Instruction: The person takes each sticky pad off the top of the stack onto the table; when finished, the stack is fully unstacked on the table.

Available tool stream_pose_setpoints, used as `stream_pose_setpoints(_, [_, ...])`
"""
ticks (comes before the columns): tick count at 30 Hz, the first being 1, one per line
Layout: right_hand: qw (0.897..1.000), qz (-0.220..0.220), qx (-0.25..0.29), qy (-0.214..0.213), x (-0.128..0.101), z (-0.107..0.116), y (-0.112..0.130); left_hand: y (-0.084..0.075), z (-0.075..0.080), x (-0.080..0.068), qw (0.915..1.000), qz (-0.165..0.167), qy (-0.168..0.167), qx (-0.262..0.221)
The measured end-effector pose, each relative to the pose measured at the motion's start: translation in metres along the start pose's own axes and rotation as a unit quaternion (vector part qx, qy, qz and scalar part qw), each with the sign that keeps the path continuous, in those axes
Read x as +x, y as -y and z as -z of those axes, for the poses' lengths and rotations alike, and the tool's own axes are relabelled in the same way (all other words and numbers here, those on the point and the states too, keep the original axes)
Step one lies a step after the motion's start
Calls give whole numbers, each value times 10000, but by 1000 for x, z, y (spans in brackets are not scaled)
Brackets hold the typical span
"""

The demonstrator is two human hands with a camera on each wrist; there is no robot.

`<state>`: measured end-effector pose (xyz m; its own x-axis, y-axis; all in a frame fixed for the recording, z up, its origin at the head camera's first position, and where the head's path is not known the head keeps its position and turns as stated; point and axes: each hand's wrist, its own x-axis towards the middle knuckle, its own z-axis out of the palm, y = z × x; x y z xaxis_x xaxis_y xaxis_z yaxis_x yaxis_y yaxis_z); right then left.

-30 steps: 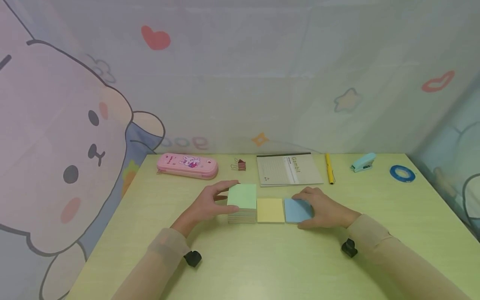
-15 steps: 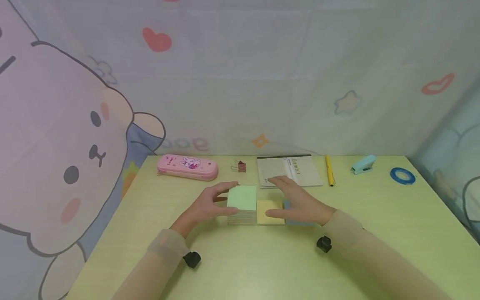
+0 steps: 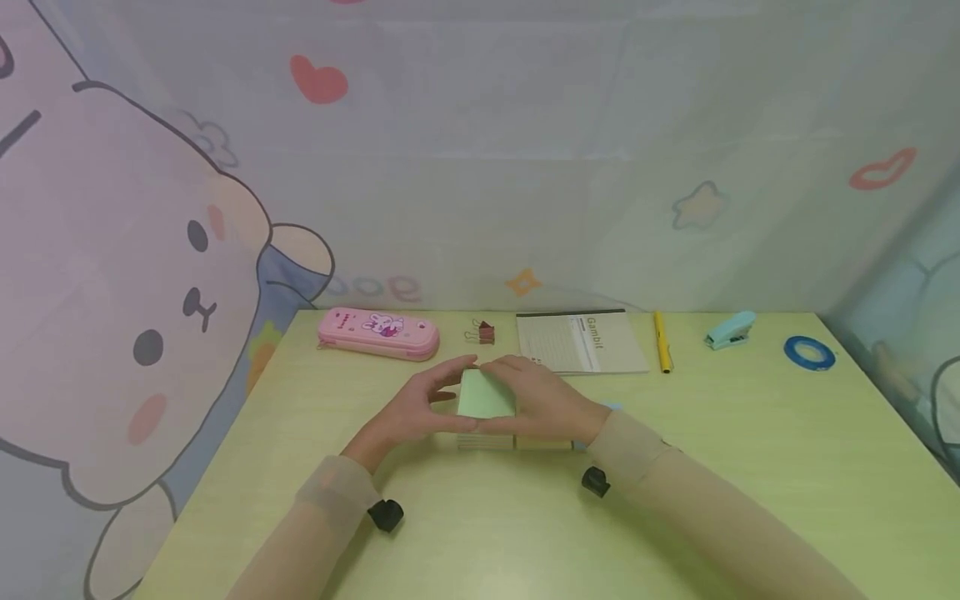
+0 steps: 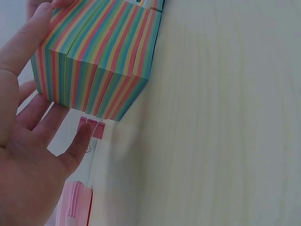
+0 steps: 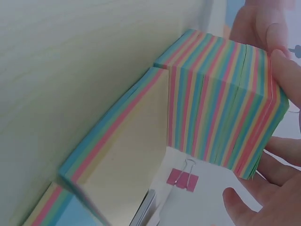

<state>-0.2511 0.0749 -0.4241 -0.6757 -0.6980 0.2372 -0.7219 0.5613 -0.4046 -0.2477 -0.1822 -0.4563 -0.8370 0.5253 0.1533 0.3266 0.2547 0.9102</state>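
Fingers of the left hand (image 3: pixel 416 408) are bent about the left side of a stack of note pads (image 3: pixel 487 393), thumb on the near side and the others at the back. Fingers of the right hand (image 3: pixel 543 400) clasp the same stack from its right in a like manner, and the two thumbs nearly meet along the front; how firmly either hand presses, I cannot tell. The stack stands upright on the bench (image 3: pixel 450 533), pale green on top, its sides striped in pink, blue, green and yellow. Just beside it, on the right, lies a yellow pad (image 5: pixel 129 146), much thinner, and next to that a blue pad (image 5: pixel 63 212), largely hidden by the right wrist in the head view.

Along the back of the bench, from left to right, are a pink pencil case (image 3: pixel 378 335), a reddish binder clip (image 3: pixel 486 333), a notebook (image 3: pixel 581 342), a yellow pen (image 3: pixel 662 342), a pale turquoise stapler (image 3: pixel 730 331) and a roll of blue tape (image 3: pixel 792 358). Behind hangs a cloth (image 3: pixel 480 208) printed with cartoon shapes.
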Motion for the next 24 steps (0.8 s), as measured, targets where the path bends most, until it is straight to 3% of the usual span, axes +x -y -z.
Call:
stream_pose_setpoints(6, [9991, -398, 13, 110, -17, 12, -13, 1, 0, 0, 9998, 56, 21, 206])
stream_pose_setpoints(13, [9980, -627, 115, 43, -59, 35, -45, 3, -2, 1, 9996, 166, -8, 222])
stream_pose_setpoints(18, [9971, -753, -10, -145, -95, 48, -78, 4, -4, 0, 9989, 427, -19, -179])
stream_pose_setpoints(24, [9927, -1167, -316, 32, -136, 57, -110, 7, -6, -1, 9967, 571, -2, -571])
